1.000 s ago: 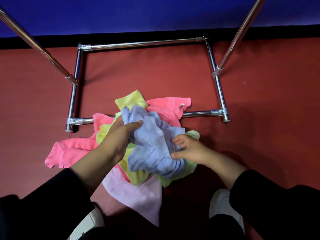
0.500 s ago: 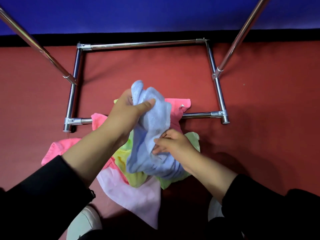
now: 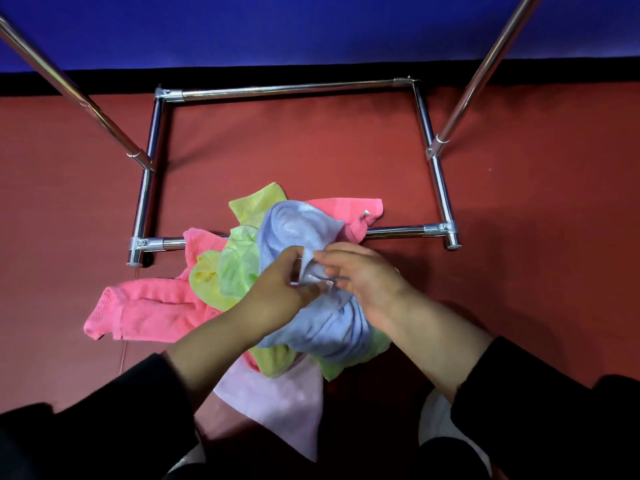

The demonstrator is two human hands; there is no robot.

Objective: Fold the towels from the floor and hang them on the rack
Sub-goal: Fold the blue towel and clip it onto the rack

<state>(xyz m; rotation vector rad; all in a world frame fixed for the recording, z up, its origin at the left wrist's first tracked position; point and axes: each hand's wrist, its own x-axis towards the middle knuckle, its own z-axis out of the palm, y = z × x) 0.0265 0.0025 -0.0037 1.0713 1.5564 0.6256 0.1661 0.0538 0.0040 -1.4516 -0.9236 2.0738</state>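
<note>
Underfoot, the red floor (image 3: 519,306) carries everything, running back to a black strip and a blue wall at its far edge. Standing on it is the chrome rack (image 3: 287,87), whose base tubes form a rectangle toward the far middle of the floor while two slanted uprights rise out of view at left and right; no hanging rail shows from this angle, so I judge that the hanging will happen above the picture. Draped across the rack's near base tube is the heap of towels: a bright pink towel (image 3: 145,313) sprawls toward the left side of the floor, a yellow towel (image 3: 258,202) pokes out toward the far side, a green towel (image 3: 239,265) sits in the middle, and a pale pink towel (image 3: 273,403) spreads flat at the near side, between the person's white shoes. Bunched on top of the heap lies the blue towel (image 3: 298,230), the one being worked on; most of it is crumpled and resting on the others. The left hand (image 3: 277,292) and right hand (image 3: 363,275) meet over its middle, each with fingertips drawn together in a pinching grip on a small fold of blue cloth, though motion blur leaves the exact hold of the left uncertain. The hands sit this close, I judge, because they are hunting for an edge or corner to part, so the towel can be opened out flat before folding. No towel looks folded or hung yet.
</note>
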